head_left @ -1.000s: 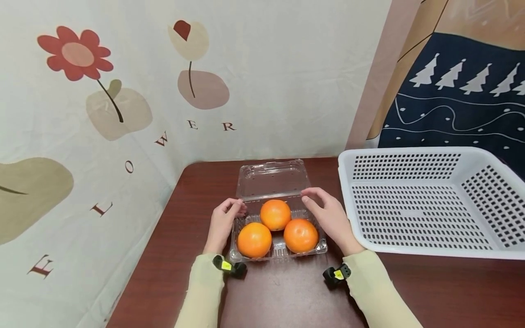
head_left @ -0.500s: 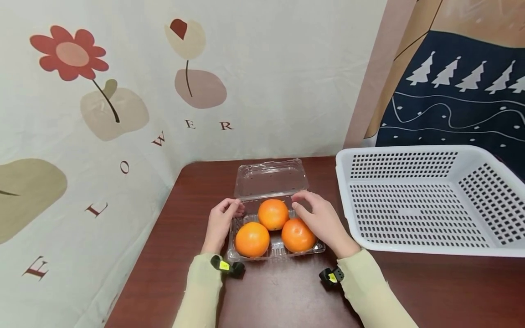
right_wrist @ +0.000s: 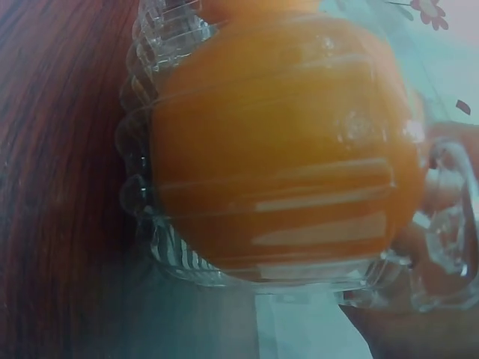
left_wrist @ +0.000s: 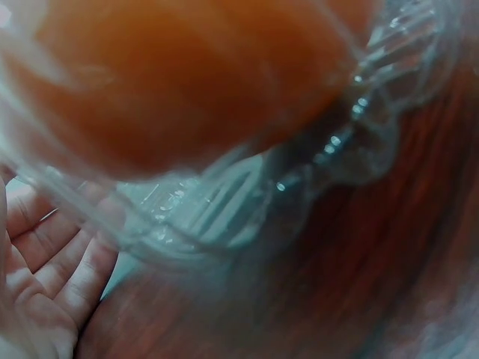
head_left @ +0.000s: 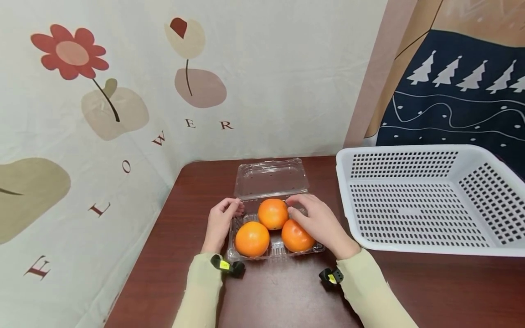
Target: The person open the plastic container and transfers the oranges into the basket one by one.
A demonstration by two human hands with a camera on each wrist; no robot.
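Three oranges sit in the base of a clear plastic clamshell box (head_left: 279,249): a back orange (head_left: 273,213), a front left orange (head_left: 252,239) and a front right orange (head_left: 297,236). The box's clear lid (head_left: 271,179) lies folded back behind it. My left hand (head_left: 220,221) is at the box's back left corner, its fingers loosely bent along the side wall. My right hand (head_left: 321,222) reaches over the box's right side. Its thumb and index finger stand slightly apart beside the back orange, partly covering the front right one.
A large white perforated basket (head_left: 357,241) stands on the right of the dark wooden table (head_left: 172,241). Behind the table hangs a pale cloth (head_left: 279,82) printed with flowers. A dark blue fabric (head_left: 451,114) with white trees is behind the basket.
My right hand has moved left from the box's right rim, in over the oranges, its fingertips now beside the back one. My left hand has stayed at the left corner.
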